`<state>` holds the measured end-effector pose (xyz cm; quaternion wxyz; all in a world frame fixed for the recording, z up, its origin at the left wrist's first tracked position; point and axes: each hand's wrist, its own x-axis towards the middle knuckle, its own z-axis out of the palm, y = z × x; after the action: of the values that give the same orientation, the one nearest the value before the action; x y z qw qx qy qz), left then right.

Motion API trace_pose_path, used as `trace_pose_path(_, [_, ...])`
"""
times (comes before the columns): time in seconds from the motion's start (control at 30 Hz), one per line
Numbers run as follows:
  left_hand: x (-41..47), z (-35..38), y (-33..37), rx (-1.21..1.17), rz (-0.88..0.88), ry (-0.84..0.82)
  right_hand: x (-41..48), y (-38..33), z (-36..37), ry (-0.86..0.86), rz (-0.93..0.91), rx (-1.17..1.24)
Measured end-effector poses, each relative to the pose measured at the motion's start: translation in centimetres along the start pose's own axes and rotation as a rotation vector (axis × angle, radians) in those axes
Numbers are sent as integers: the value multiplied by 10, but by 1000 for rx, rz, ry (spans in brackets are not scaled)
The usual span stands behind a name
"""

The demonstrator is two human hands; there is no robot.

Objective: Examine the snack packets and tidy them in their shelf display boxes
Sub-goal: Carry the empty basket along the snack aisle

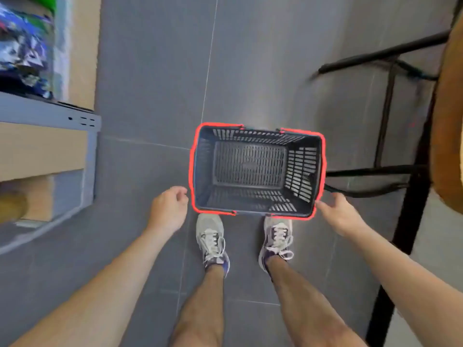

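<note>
An empty black shopping basket (pixel 304 171) with a red rim stands on the grey tiled floor just ahead of my shoes. My left hand (pixel 169 209) hovers at the basket's near left corner, fingers loosely curled, holding nothing. My right hand (pixel 338 214) reaches to the near right corner with fingers stretched out, fingertips at the rim. Blurred snack packets (pixel 23 46) in blue and silver sit on a shelf at the upper left.
A grey metal shelf unit (pixel 50 116) with cardboard boxes (pixel 37 151) stands on the left. A black metal frame (pixel 390 101) with a wooden top (pixel 448 121) stands on the right. My shoes (pixel 213 236) are behind the basket.
</note>
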<state>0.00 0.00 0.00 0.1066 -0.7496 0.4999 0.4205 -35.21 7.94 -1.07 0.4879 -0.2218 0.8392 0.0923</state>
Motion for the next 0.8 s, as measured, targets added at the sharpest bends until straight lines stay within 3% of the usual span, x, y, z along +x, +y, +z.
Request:
trace_pose_path(0.17, [66, 72, -16, -174, -129, -104, 71, 24, 46, 63, 28, 122])
trace_pose_path(0.33, [77, 82, -23, -141, -168, 50, 84, 21, 46, 204, -26, 60])
trace_pose_path(0.53, [-1, -19, 5, -307, -192, 64, -3, -17, -26, 184, -186, 273])
trace_pose_path(0.7, [-86, -142, 59, -406, -68, 156, -111, -74, -128, 184, -355, 381])
trace_pose_path(0.8, [-125, -211, 110, -484, 33, 221, -165, -115, -197, 271, -449, 453])
